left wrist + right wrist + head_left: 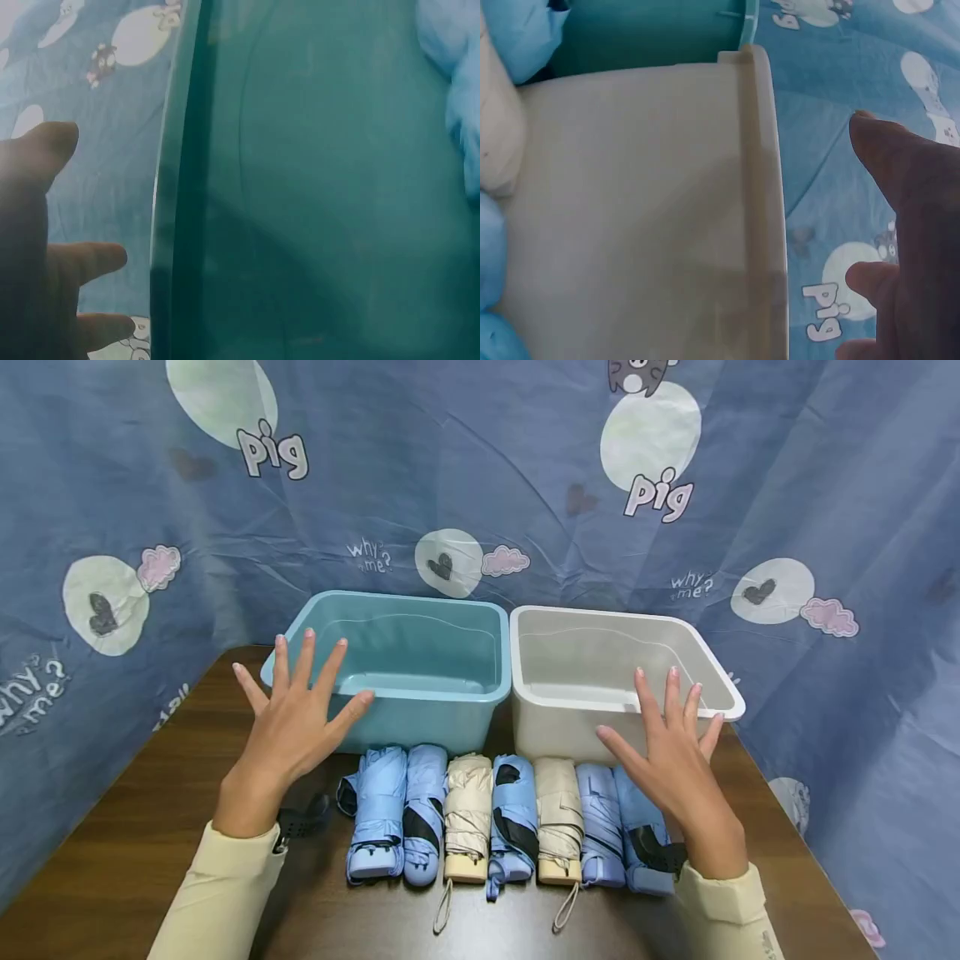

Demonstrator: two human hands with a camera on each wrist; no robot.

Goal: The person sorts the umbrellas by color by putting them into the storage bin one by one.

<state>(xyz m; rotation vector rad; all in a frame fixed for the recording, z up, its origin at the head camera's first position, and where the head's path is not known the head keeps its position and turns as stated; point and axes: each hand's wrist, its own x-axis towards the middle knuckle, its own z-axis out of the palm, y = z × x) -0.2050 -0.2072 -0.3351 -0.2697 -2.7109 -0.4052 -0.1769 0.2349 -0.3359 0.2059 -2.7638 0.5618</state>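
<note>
My left hand (294,727), fingers spread wide, hovers before the left side of a teal bin (442,720). On the other side my right hand (673,768) is spread the same way, in front of an off-white bin (555,731). Both hands hold nothing. Between them a row of several folded umbrellas lies side by side, handles toward me: a blue umbrella (380,802) at the left end, a beige umbrella (468,806), another beige umbrella (558,810) and more blue ones. The right-end blue umbrella (637,806) is partly covered by my right hand and wrist strap.
Both bins stand side by side at the back of a dark wooden table (142,827), and their visible insides hold nothing. Behind them hangs a blue printed curtain (525,443). Wrist loops (442,910) from the beige umbrellas trail toward the front.
</note>
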